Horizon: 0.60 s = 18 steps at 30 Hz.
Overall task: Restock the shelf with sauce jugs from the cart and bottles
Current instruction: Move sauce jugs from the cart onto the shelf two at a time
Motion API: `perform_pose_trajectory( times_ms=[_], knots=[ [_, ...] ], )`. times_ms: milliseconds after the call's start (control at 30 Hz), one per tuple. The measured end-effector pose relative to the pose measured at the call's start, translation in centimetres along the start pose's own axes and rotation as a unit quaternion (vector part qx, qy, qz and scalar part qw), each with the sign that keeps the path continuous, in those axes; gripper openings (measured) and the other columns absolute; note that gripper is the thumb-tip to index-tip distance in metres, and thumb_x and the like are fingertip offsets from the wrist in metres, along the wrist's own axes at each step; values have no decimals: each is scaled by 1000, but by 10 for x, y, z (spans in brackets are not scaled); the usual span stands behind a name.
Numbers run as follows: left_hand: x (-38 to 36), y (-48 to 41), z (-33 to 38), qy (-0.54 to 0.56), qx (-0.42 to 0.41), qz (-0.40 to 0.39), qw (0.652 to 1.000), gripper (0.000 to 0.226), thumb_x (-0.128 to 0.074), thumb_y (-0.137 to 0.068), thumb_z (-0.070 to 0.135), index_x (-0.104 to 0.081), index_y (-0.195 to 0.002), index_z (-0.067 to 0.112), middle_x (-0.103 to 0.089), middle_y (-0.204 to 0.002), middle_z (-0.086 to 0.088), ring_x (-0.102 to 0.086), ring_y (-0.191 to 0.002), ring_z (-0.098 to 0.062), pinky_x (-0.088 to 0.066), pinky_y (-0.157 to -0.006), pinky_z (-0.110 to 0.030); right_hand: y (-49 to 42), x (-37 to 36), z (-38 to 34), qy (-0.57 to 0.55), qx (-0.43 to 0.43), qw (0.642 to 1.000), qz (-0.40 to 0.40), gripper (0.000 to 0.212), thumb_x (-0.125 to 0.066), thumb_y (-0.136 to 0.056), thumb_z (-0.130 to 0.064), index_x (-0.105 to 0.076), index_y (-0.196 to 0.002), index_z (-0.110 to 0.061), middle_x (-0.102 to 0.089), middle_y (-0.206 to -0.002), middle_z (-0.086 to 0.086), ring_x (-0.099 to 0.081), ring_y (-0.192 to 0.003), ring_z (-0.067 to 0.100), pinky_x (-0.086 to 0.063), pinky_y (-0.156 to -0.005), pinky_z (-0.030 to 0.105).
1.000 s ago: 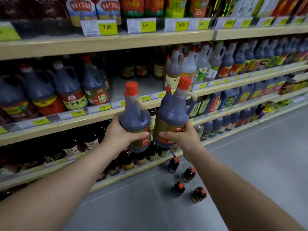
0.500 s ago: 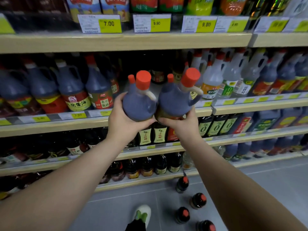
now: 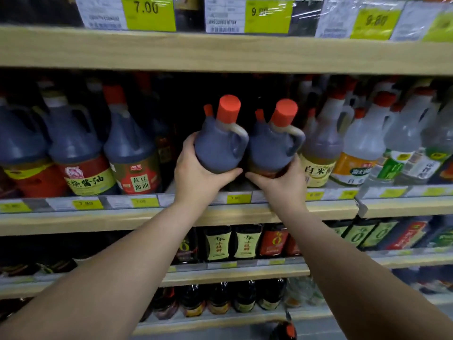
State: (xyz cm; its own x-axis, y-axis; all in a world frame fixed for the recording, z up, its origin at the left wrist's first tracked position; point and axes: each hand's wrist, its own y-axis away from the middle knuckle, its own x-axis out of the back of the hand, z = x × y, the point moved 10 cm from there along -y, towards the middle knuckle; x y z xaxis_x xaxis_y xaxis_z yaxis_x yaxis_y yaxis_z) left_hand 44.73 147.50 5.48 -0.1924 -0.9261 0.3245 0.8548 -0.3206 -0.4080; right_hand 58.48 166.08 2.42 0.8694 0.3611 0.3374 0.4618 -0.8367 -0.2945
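Note:
Two dark sauce jugs with red caps and side handles stand side by side in the gap of the wooden shelf (image 3: pixel 235 212). My left hand (image 3: pixel 196 173) grips the lower body of the left jug (image 3: pixel 218 146). My right hand (image 3: pixel 282 182) grips the base of the right jug (image 3: pixel 269 148). Both jugs are upright and touch each other. Their bottoms are hidden by my hands, so I cannot tell whether they rest on the shelf board.
Dark jugs with red and yellow labels (image 3: pixel 83 153) fill the shelf to the left; paler vinegar jugs (image 3: pixel 362 143) stand to the right. The board above (image 3: pixel 220 52) carries price tags. Small bottles line the lower shelves (image 3: pixel 230 241); one bottle stands on the floor (image 3: pixel 284 330).
Both hands carried the jugs up and forward into the shelf gap. The view moved closer to the shelf, and the floor bottles have mostly dropped out of sight.

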Motion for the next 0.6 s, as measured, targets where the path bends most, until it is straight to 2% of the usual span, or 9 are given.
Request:
perform_pose_trajectory(
  times_ms=[167, 267, 367, 467, 533, 600],
  knots=[
    [-5, -10, -20, -13, 50, 27, 998, 99, -91, -48, 45, -43, -133, 23, -59, -125, 5, -55, -115, -14, -44, -91, -25, -9, -16, 6, 115, -8, 993, -6, 94, -79, -56, -62, -45, -135, -25, -67, -116, -1, -60, -111, 27, -50, -88, 37],
    [-9, -17, -28, -17, 97, 27, 995, 99, -89, -50, 48, -43, -133, 21, -60, -125, 4, -56, -116, -18, -46, -94, -31, -10, -21, 4, 146, -5, 989, -10, 93, -76, -59, -65, -45, -134, -20, -69, -112, 3, -62, -108, 29, -48, -93, 42],
    [-12, -19, -27, -32, 103, 4, 994, 104, -88, -51, 51, -40, -138, 21, -58, -129, 3, -55, -118, -19, -47, -98, -36, -6, -22, 1, 171, 27, 985, -15, 97, -72, -64, -67, -40, -138, -13, -67, -116, 8, -60, -110, 31, -46, -95, 45],
    [-9, -13, -29, -54, 101, -35, 993, 108, -86, -54, 54, -34, -143, 21, -54, -136, 3, -51, -124, -19, -45, -101, -36, 14, -13, -8, 151, 65, 986, 31, 90, -73, -77, -48, -32, -144, -5, -52, -134, 14, -46, -125, 32, -37, -106, 48],
    [1, -5, -35, -80, 107, -47, 990, 108, -83, -56, 57, -33, -145, 21, -54, -137, 1, -52, -124, -18, -45, -101, -35, 37, -5, -22, 126, 124, 981, 83, 70, -70, -80, -32, -41, -137, -2, -51, -129, 15, -43, -122, 30, -35, -105, 44],
    [14, 6, -44, -114, 115, -51, 986, 95, -80, -63, 57, -39, -141, 20, -60, -129, -1, -57, -118, -17, -47, -96, -32, 58, -15, -35, 109, 182, 975, 60, 53, -65, -80, -22, -51, -127, -3, -55, -119, 13, -47, -112, 27, -37, -99, 40]
  ],
)
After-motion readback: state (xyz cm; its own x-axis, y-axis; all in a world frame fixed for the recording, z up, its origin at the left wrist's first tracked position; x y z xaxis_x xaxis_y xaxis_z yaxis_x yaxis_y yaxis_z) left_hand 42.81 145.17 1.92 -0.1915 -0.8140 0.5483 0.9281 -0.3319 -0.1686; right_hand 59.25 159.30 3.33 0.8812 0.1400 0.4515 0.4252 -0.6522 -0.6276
